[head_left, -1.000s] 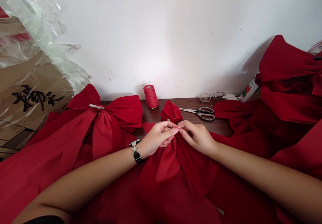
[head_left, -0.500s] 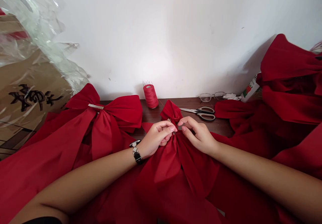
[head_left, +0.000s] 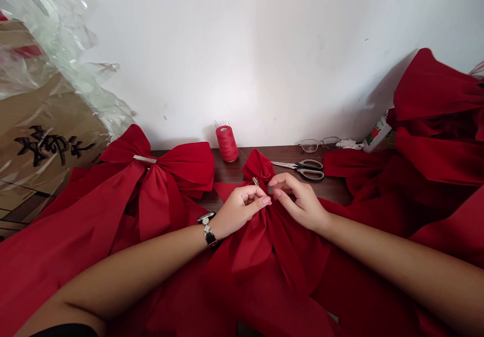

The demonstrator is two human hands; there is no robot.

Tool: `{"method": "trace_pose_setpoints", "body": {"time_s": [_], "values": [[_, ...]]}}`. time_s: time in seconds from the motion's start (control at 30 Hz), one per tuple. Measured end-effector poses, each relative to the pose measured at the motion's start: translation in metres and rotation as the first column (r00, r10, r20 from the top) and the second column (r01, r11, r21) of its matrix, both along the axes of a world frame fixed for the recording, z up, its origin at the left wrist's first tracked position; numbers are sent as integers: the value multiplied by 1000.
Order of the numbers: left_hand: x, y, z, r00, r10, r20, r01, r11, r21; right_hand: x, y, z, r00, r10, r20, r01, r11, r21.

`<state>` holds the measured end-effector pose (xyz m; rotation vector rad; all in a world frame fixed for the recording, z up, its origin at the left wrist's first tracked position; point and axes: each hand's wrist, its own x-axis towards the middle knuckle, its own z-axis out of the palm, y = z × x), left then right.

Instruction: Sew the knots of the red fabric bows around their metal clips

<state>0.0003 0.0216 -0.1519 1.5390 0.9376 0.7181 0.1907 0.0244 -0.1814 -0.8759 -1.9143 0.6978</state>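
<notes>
A red fabric bow point(head_left: 264, 236) lies gathered on the dark wooden table point(head_left: 333, 188) in front of me. My left hand point(head_left: 242, 208) pinches its gathered middle, fingers curled, a black watch on the wrist. My right hand point(head_left: 297, 201) pinches the same gathered spot from the right, thumb and forefinger closed. Between the two hands a small metal clip point(head_left: 256, 180) shows at the bow's knot. The upper loop of the bow point(head_left: 259, 165) stands just beyond my fingertips.
A finished red bow with a metal clip point(head_left: 151, 175) lies at the left. A red thread spool point(head_left: 227, 144) with needles, scissors point(head_left: 304, 169) and glasses point(head_left: 319, 145) sit by the wall. More red fabric point(head_left: 434, 140) piles at right; a cardboard box under plastic point(head_left: 45, 125) stands left.
Both hands shifted slightly along the gathered middle; the left hand dropped a little and the right hand's fingers moved up toward the clip.
</notes>
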Motion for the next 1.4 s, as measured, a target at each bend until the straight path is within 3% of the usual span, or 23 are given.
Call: {"method": "trace_pose_setpoints", "body": {"time_s": [0.2, 0.37, 0.63, 0.9, 1.1, 1.27, 1.4], "values": [[2, 0, -4, 997, -65, -52, 69, 995, 79, -1, -2, 5, 998, 52, 23, -54, 996, 65], [3, 0, -11, 989, -74, -132, 91, 987, 133, -2, 0, 5, 996, 85, 38, -86, 996, 33], [6, 0, -5, 971, -123, -207, 178, 946, 273, -7, 3, 8, 985, 169, 35, -172, 979, 113], [5, -1, -9, 975, -148, -164, 186, 951, 247, -8, 1, 8, 985, 158, 76, -167, 976, 142], [4, 0, -6, 988, -97, -118, 114, 982, 154, -5, 0, 11, 990, 137, -27, -138, 988, -64], [1, 3, -1, 1000, -23, -9, 23, 1000, 5, -4, 2, 9, 962, 149, -230, -207, 944, -255], [-2, 6, -7, 994, 17, 108, -12, 999, -43, -5, 4, 7, 955, 141, -261, -222, 923, -314]]}}
